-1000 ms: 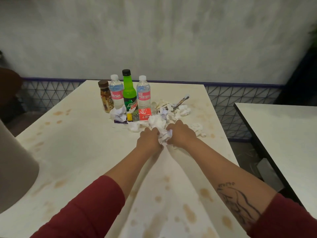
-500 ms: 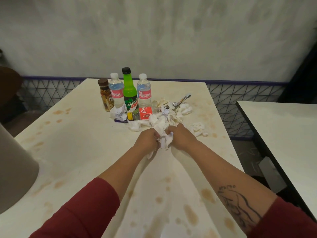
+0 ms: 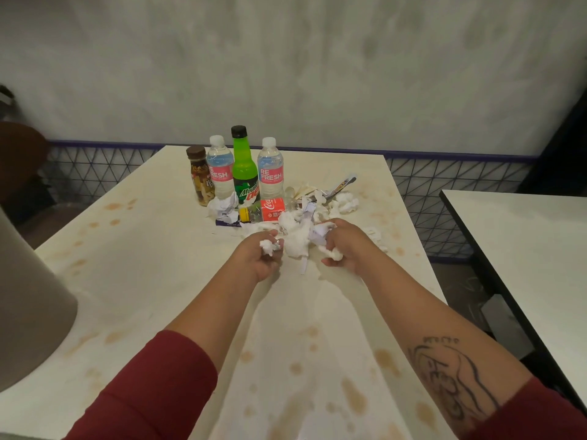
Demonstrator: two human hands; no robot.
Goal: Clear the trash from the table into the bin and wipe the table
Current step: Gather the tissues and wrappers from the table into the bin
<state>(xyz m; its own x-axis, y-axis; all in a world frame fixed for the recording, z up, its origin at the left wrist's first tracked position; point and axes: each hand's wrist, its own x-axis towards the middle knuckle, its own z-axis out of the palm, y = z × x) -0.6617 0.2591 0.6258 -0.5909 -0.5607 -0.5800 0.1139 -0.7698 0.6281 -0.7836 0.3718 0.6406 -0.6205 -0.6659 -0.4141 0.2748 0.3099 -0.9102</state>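
The pale table (image 3: 127,281) fills most of the view, blotched with brown stains from its near edge at six o'clock to past its middle. A second table (image 3: 524,249) with a dark edge stands apart at three o'clock. A grey rounded shape (image 3: 28,306) cuts in at nine o'clock (what it is cannot be told).

Two forearms in red sleeves reach from six o'clock toward the middle of the table. The left hand (image 3: 260,254) has its fingers curled round one side of the crumpled tissues (image 3: 297,241). The right hand (image 3: 344,244), at its three o'clock, grips the other side of the same bunch (whether the lowest strip touches the table cannot be told).

At twelve o'clock from the hands four bottles stand upright in a row: a brown bottle (image 3: 198,176), a water bottle (image 3: 219,173), a green bottle (image 3: 244,173) with a black cap, and a second water bottle (image 3: 270,169). At their six o'clock a cola bottle (image 3: 270,211) lies on its side, its yellow cap pointing to nine o'clock.

A paper ball (image 3: 224,206) sits just beside that cap. Loose tissue scraps (image 3: 344,203) lie at one o'clock of the hands, near a printed wrapper (image 3: 341,187). One small scrap (image 3: 373,231) lies at three o'clock of the right hand.
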